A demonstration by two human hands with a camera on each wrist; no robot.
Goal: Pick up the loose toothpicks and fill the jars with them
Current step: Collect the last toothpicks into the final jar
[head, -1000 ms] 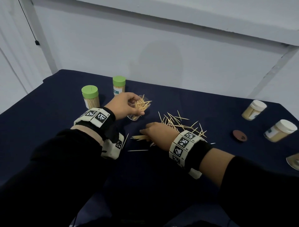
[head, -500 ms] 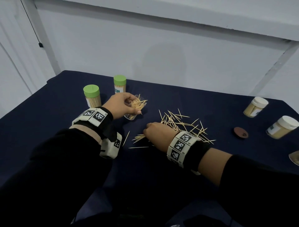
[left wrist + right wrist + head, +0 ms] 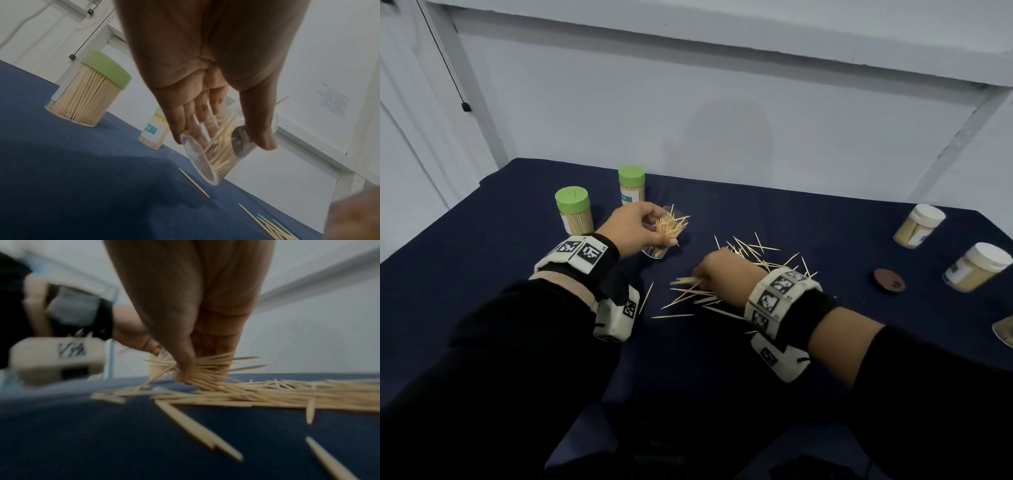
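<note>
While the head view hides them, right hand fingers pinch toothpicks; left hand grips jar.

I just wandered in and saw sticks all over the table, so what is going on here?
A person is gathering spilled toothpicks into jars. The left hand holds a clear open jar, tilted and partly filled. The right hand pinches a bunch of toothpicks from the loose pile on the dark blue table. Two green-lidded jars already stand packed behind, and two white-lidded jars sit at the right, near a brown lid.
</note>
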